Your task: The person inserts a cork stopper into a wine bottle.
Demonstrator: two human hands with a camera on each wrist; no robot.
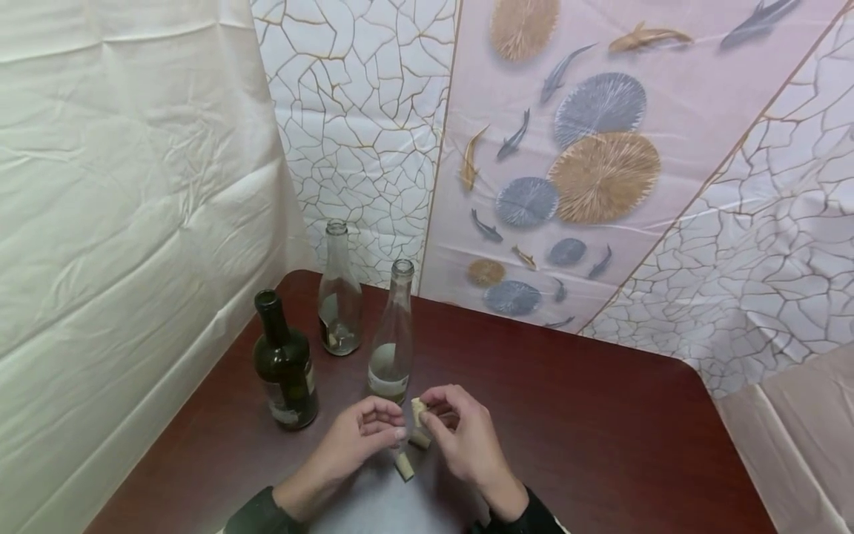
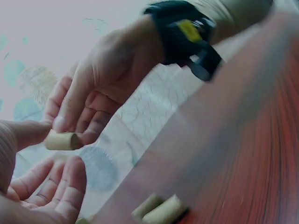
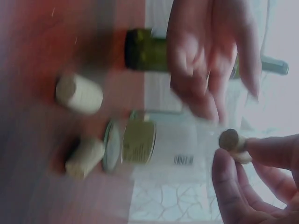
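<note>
My right hand (image 1: 468, 439) pinches a pale cork (image 1: 418, 411) between thumb and fingers, raised above the table. In the right wrist view, the round end of this cork (image 3: 229, 139) faces the camera. My left hand (image 1: 363, 436) is just left of it, fingers loosely bent and holding nothing. From the left wrist, the left thumb (image 2: 30, 134) appears close to the held cork's end. Two more corks lie on the table below the hands, one nearer me (image 1: 404, 467) and one slightly farther off (image 1: 419, 439).
A clear glass bottle (image 1: 395, 341) stands right behind the hands. Farther back is a second clear bottle (image 1: 340, 300), and a dark green bottle (image 1: 287, 374) stands to the left. The dark red table (image 1: 600, 430) meets fabric-covered walls at the left and back.
</note>
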